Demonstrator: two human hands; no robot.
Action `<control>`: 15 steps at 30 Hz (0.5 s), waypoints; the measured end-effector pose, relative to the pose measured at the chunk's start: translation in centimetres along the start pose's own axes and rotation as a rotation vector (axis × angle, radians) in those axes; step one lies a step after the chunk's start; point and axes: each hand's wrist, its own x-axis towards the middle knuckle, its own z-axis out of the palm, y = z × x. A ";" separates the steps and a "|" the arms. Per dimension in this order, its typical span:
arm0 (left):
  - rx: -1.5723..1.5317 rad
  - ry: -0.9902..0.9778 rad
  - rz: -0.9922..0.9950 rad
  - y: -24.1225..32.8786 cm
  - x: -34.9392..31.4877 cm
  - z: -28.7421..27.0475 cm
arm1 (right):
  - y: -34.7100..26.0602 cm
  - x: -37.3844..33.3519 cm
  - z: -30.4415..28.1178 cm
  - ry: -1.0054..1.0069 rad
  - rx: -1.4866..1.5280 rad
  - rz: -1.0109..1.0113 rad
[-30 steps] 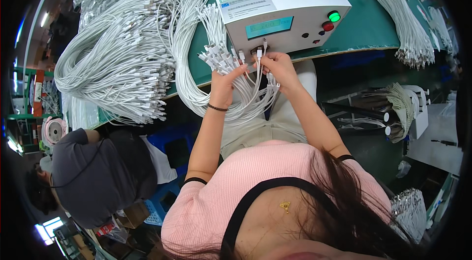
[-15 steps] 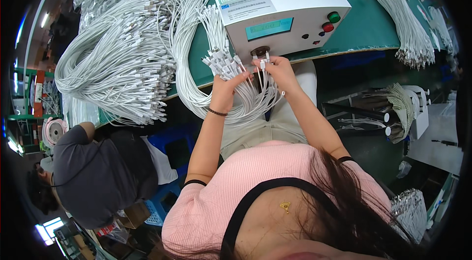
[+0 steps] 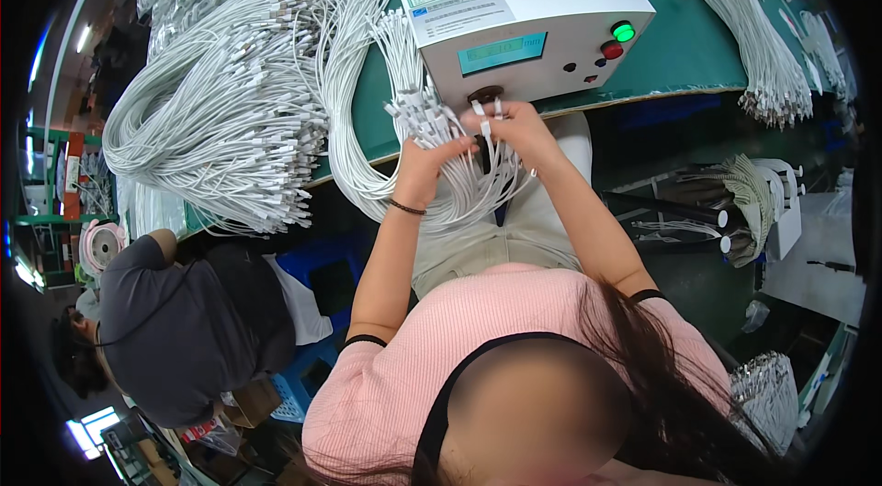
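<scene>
White cables [image 3: 462,192] in curled hands [image 3: 524,133]

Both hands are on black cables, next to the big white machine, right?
Not quite: the cables are white, not black, as the head view shows. The left hand and right hand are both on them, next to the big white machine.

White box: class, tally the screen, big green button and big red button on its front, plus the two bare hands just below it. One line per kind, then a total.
Screen: 1
Green button: 1
Red button: 1
Hands (left hand, right hand): 2
Total: 5
</scene>
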 end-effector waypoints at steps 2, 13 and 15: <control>0.034 -0.029 -0.013 -0.3 -0.1 -0.1 | 0.2 -0.3 0.0 -0.081 -0.023 -0.001; 0.005 -0.008 -0.113 -0.6 -0.4 -1.1 | 1.4 -1.1 0.9 0.141 -0.242 -0.289; 0.004 0.019 -0.085 -0.9 -0.4 -1.2 | 1.5 -0.8 0.5 0.145 -0.194 -0.260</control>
